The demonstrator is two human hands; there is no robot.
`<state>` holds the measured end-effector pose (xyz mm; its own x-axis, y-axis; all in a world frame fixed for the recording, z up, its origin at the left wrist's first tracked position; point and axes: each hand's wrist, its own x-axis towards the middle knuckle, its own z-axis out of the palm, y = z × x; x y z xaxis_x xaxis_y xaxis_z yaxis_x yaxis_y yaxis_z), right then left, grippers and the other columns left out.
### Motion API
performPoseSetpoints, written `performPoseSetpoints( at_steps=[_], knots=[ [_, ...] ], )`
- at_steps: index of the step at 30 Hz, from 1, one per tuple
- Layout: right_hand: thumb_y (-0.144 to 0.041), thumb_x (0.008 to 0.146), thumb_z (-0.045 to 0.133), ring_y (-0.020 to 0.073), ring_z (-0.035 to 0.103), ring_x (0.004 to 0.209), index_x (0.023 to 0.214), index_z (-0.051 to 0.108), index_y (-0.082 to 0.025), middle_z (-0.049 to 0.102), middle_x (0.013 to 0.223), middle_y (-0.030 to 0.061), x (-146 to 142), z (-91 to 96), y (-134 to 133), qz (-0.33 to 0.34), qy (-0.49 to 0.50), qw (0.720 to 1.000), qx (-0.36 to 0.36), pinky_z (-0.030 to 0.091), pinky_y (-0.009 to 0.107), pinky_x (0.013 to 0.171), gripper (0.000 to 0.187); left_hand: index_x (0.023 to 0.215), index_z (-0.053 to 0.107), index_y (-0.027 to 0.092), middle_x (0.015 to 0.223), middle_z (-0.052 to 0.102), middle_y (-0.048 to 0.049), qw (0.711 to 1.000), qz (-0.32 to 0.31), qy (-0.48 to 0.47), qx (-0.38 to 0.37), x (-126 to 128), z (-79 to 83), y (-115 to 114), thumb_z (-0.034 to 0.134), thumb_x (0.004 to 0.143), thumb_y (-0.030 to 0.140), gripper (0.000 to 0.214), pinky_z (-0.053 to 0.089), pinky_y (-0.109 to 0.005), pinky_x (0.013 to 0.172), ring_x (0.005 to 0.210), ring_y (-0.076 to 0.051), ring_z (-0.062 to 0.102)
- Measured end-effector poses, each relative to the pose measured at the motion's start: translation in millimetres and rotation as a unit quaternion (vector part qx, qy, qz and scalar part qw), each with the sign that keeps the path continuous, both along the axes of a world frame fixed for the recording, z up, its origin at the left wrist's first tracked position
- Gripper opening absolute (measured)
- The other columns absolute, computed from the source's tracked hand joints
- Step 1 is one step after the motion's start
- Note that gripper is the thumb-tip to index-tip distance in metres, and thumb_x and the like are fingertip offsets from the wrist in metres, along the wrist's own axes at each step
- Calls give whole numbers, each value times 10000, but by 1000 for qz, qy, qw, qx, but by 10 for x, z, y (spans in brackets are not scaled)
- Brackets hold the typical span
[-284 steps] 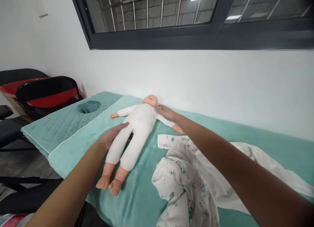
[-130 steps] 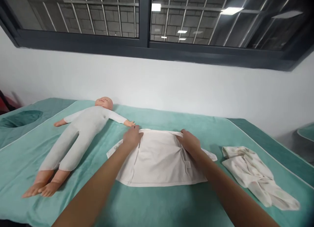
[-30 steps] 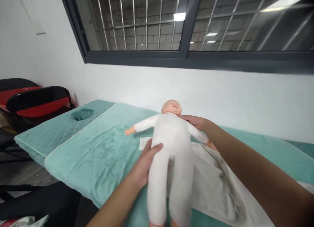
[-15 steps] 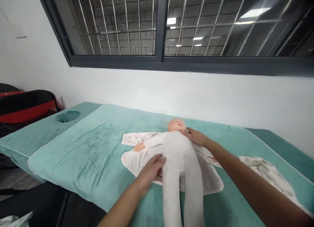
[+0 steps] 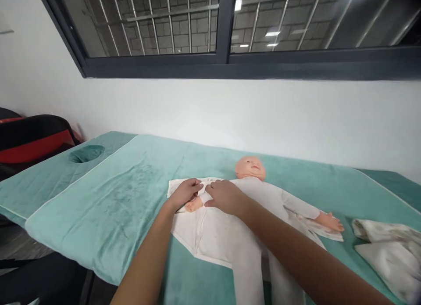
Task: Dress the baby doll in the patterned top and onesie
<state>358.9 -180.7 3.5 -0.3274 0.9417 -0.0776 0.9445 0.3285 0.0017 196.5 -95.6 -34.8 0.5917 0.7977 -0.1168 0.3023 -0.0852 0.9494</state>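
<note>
Head view: the doll [image 5: 253, 195] lies on its back on the teal bed [image 5: 115, 199], on top of a white garment [image 5: 204, 232] spread open beneath it. The garment's front looks unfastened, so dressing seems barely begun. At the doll's arm on the face-hole [image 5: 86, 153] side, the left hand [image 5: 184, 194] has its grip closed on a fold of the garment. The right hand [image 5: 226, 196] curls over that arm; whether its grip clamps, I cannot tell. The doll's body is soft white cloth, with bare pink head and hands. A crumpled second garment [image 5: 384, 248] lies beyond the doll's other arm.
</note>
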Motion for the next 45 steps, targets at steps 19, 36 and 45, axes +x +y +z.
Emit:
performPoseSetpoints(
  at_steps=[19, 36, 45],
  knots=[
    [-276, 937, 479, 257, 591, 960, 1071, 637, -190, 679, 988, 102, 166, 145, -39, -152, 50, 983, 93, 385, 355, 817, 224, 738, 568, 187, 598, 396, 56, 974, -84, -159, -138, 73, 122, -358, 682, 812, 462, 307, 244, -202, 468, 509, -72, 344],
    [-728, 867, 368, 253, 620, 592, 672, 566, -248, 660, 660, 74, 1416, 125, -1224, -468, 301, 830, -37, 445, 356, 593, 554, 772, 537, 186, 682, 436, 48, 974, 96, -189, -81, 204, -2, -400, 645, 813, 498, 333, 327, -210, 559, 611, -101, 407],
    [-682, 632, 713, 301, 630, 1029, 1181, 454, -249, 583, 1238, 126, 1115, -61, -1090, -465, 462, 748, 100, 513, 395, 794, 746, 730, 541, 187, 685, 468, 37, 976, 173, -133, 22, 512, 182, -409, 583, 849, 466, 306, 343, -240, 620, 666, -125, 428]
  ],
)
